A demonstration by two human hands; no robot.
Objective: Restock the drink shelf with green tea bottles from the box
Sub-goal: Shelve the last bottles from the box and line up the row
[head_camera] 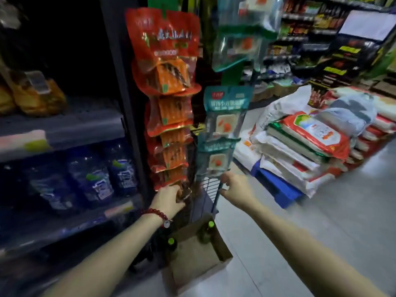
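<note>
At far left, the dim shelf (64,123) carries yellow bags (36,97) on an upper level and blue-labelled water bottles (92,179) on the level below. Just right of the shelf's dark upright hangs a column of red snack packs (169,82), one under another.

The left hand (169,200), with a red bead bracelet (154,214) on its wrist, reaches to the foot of that column; its fingers curl round the lowest, dark pack (184,192). Beside it stands a wire rack (209,189) hung with teal packs (225,116). The right hand (234,189) grips the rack's right edge bar, fingers and thumb closed round the wire.

Below the two hands, on the floor (300,232) and against the base of the shelf, sits an open cardboard box (197,254). Two green tea bottles show in it by their green caps: one (171,241) at the left side, under the left wrist, and another (211,224) at the back corner, just under the rack. The bottles' bodies are dark and blurred.

To the right, sacks of rice (310,144) are stacked on a blue pallet (278,189), with more store shelving (321,35) well behind them.
</note>
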